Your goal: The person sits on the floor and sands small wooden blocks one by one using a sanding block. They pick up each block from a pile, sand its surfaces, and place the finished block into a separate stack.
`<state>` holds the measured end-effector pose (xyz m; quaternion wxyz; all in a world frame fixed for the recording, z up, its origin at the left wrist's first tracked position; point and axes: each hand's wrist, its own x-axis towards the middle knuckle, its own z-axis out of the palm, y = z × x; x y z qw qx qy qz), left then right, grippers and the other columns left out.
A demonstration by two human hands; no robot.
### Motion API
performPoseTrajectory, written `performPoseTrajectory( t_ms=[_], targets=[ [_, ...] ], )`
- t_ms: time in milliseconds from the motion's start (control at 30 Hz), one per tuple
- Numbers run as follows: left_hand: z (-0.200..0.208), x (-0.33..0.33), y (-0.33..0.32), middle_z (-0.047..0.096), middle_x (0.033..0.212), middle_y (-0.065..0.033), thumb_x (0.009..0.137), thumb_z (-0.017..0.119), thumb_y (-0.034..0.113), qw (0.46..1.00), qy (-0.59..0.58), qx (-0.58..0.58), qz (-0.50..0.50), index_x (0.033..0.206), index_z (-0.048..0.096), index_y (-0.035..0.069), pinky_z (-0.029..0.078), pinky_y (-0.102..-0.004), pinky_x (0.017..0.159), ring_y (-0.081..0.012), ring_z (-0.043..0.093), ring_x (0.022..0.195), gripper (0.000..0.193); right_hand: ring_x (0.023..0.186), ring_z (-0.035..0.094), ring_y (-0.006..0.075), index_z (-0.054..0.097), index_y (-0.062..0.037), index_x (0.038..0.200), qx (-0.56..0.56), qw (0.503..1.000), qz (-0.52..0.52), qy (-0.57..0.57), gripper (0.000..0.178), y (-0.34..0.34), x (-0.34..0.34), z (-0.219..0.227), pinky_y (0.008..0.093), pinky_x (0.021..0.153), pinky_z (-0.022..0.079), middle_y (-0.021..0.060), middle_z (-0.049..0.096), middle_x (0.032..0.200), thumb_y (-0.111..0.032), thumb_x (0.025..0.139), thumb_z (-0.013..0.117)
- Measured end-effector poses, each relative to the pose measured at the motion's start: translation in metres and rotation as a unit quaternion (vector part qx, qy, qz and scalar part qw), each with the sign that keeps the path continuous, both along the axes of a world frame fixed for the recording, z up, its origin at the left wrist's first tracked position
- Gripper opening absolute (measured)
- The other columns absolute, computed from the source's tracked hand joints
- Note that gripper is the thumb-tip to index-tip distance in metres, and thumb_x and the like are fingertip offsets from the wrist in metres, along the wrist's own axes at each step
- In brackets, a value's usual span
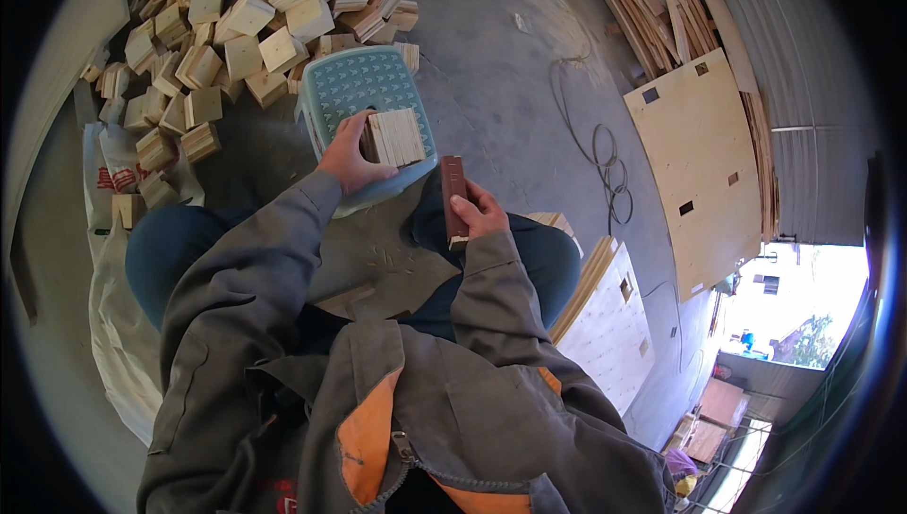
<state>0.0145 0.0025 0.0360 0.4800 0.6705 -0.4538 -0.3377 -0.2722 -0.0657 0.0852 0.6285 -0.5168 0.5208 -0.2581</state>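
Note:
On a pale blue-green plastic stool (351, 81) in front of me stands a stack of square plywood pieces (397, 138), their layered edges showing. My left hand (356, 157) is wrapped round the stack's left and near sides, thumb along the near side. A long reddish-brown sanding block (454, 188) is upright in my right hand (482, 214), just right of the stool and apart from the stack. Its lower end shows pale wood. The fingers on its far side are partly hidden.
A big heap of plywood blocks (248, 18) lies beyond the stool to the left, beside a white sack (118, 278). Plywood sheets (694, 150) lean at the right, with another board (609, 325) near my right knee. A thin cable (605, 160) coils on the concrete floor.

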Motion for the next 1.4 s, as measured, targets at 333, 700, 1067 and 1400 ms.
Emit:
performPoseTrajectory(
  t_ms=[333, 700, 1067, 1400],
  targets=[
    [0.006, -0.007, 0.001, 0.047, 0.156, -0.0144, 0.062, 0.098, 0.018, 0.95, -0.281, -0.13, 0.04, 0.148, 0.052, 0.013, 0.042, -0.046, 0.124, -0.0415, 0.04, 0.153, 0.097, 0.111, 0.07, 0.0164, 0.063, 0.0021, 0.146, -0.029, 0.999, -0.022, 0.017, 0.061, -0.009, -0.001, -0.017, 0.031, 0.097, 0.057, 0.0126, 0.073, 0.129, -0.018, 0.092, 0.084],
    [-0.004, -0.009, 0.019, 0.039, 0.163, -0.02, 0.063, 0.101, 0.027, 0.977, -0.191, -0.082, 0.048, 0.162, 0.036, 0.01, 0.042, -0.0443, 0.124, -0.0401, 0.041, 0.152, 0.119, 0.107, 0.071, 0.0168, 0.066, 0.0009, 0.141, -0.07, 0.996, -0.037, 0.044, 0.059, -0.006, 0.014, -0.005, 0.0321, 0.093, 0.059, 0.0119, 0.073, 0.126, -0.017, 0.089, 0.086],
    [-0.032, -0.004, -0.005, 0.047, 0.156, -0.023, 0.059, 0.102, 0.022, 0.996, -0.055, -0.045, 0.054, 0.166, 0.027, 0.005, 0.043, -0.0438, 0.121, -0.0403, 0.047, 0.148, 0.132, 0.132, 0.059, 0.0409, 0.066, -0.0131, 0.144, -0.469, 0.853, 0.125, 0.194, 0.07, 0.025, 0.039, 0.017, 0.0505, 0.111, 0.048, 0.018, 0.057, 0.155, -0.021, 0.078, 0.089],
    [-0.028, -0.003, -0.007, 0.052, 0.145, -0.0195, 0.058, 0.098, 0.017, 0.994, -0.061, -0.068, 0.06, 0.153, 0.044, 0.008, 0.049, -0.0457, 0.115, -0.0412, 0.054, 0.136, 0.109, 0.126, 0.057, 0.0354, 0.075, -0.0231, 0.135, -0.528, 0.788, 0.148, 0.278, 0.057, -0.003, 0.099, 0.007, 0.0501, 0.11, 0.046, 0.0042, 0.056, 0.158, -0.02, 0.079, 0.085]
  ],
)
